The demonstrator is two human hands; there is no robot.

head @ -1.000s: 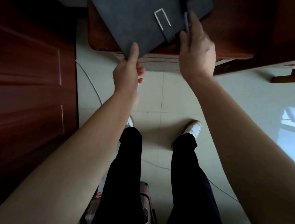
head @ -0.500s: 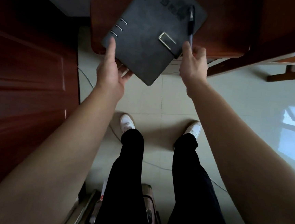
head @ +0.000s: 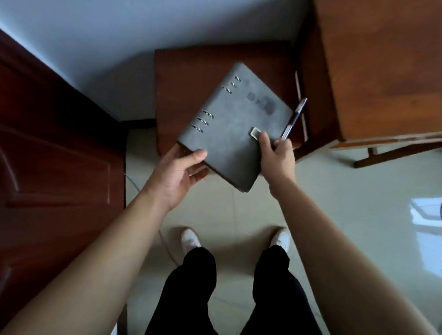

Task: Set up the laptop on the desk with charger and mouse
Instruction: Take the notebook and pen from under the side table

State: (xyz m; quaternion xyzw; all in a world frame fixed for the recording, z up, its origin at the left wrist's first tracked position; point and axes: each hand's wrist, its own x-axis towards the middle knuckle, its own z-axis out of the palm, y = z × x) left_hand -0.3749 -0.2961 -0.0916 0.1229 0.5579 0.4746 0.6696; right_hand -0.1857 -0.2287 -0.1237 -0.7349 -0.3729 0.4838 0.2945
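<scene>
- Holding a grey ring-binder notebook (head: pixel 233 131) with both hands over a low dark wood stand (head: pixel 218 68), next to the big wooden surface (head: pixel 400 65).
- Left hand (head: pixel 179 174) has its grip closed on the near bottom corner, thumb on top, fingers underneath.
- Right hand (head: pixel 277 153) is pinching the clasp edge and has a pen (head: pixel 293 120) trapped against it too.
- Looks like a stiff cover, medium weight, with a matte suede-ish finish, so probably not slippery. The pen is what I'd expect to slide out.
- I'd keep hold of the edges and stay clear of the metal rings.
- No laptop, charger or mouse anywhere in view, so this is likely just clearing space.
</scene>
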